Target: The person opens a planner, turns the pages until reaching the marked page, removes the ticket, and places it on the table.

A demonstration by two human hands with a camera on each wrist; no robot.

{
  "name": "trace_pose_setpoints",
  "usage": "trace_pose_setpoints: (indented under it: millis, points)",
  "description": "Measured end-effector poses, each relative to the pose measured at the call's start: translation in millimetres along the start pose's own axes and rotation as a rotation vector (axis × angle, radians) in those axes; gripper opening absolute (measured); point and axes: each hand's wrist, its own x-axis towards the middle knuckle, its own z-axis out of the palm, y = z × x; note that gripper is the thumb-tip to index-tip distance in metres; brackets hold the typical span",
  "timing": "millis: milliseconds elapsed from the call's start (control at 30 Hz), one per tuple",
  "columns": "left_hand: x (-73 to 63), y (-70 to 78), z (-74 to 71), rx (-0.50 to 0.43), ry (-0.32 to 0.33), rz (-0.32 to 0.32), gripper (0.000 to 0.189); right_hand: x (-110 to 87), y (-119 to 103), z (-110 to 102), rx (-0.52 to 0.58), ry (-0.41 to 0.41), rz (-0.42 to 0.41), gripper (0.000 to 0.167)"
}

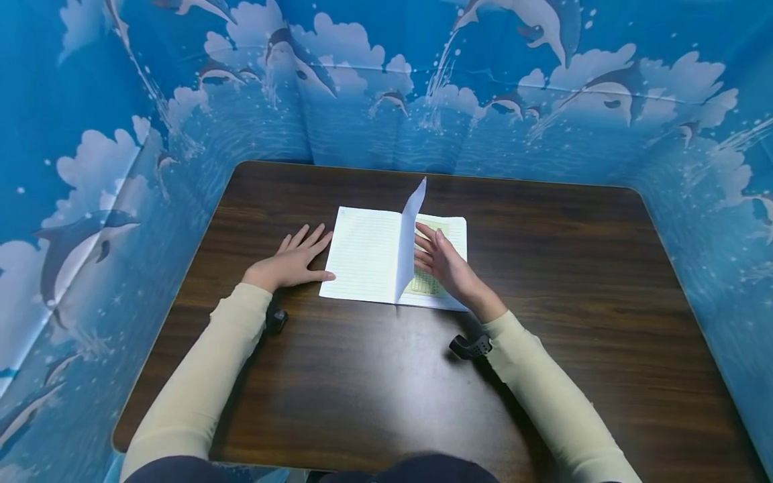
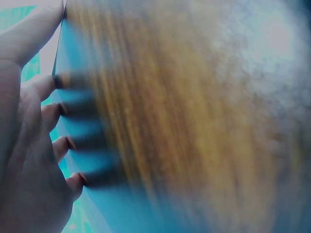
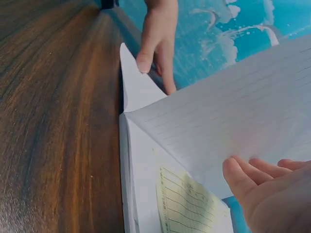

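Note:
An open lined notebook [image 1: 365, 251] lies on the table, one page [image 1: 408, 235] standing nearly upright at its fold. My right hand [image 1: 445, 263] is beside that raised page, fingers extended with their tips against or very near its right face. Under this hand, a yellowish printed sheet [image 3: 187, 201] lies on the notebook's right side, partly hidden in the head view. My left hand [image 1: 292, 260] rests with spread fingers on the table at the notebook's left edge, its thumb touching the page's edge. In the left wrist view, the left hand [image 2: 29, 145] shows its fingertips against the table.
The dark wood table [image 1: 574, 282] extends around the notebook. A curtain [image 1: 362, 127] printed with dolphins and clouds encloses its back and sides. A black band with a device [image 1: 471, 346] is at the right wrist, and another dark device [image 1: 277, 320] at the left.

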Motion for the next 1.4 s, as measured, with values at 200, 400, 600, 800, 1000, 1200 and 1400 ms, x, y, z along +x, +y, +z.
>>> trace_pose_setpoints:
  millis: [200, 400, 600, 800, 1000, 1200, 1400]
  points:
    - [3.4, 4.2, 1.2, 0.009, 0.021, 0.026, 0.102, 4.5, 3.8, 4.2, -0.056, 0.02, 0.005, 0.066]
    - [3.1, 2.4, 2.7, 0.03, 0.015, 0.025, 0.101, 10.2, 6.9, 9.5, -0.124, -0.014, -0.02, 0.067]
    - [-0.7, 0.6, 1.6, 0.025, 0.019, 0.018, 0.1, 17.1, 8.9, 18.0, -0.208, -0.031, -0.004, 0.066]
    - [-3.6, -1.7, -0.3, 0.02, 0.009, 0.022, 0.097, 24.3, 12.5, 24.7, -0.439, 0.004, 0.007, 0.065]
    - [-13.8, -11.0, -10.0, -0.045, 0.109, 0.054, 0.068, 29.3, 18.4, 35.2, -0.695, -0.012, 0.018, 0.064]
    - [-18.2, -6.7, -17.1, 0.041, 0.284, 0.073, 0.054, 32.2, 27.7, 43.1, -0.843, -0.051, 0.03, 0.063]
    - [-13.7, 0.9, -12.1, 0.117, 0.249, 0.057, 0.073, 36.8, 33.6, 50.2, -0.936, -0.088, 0.042, 0.06]
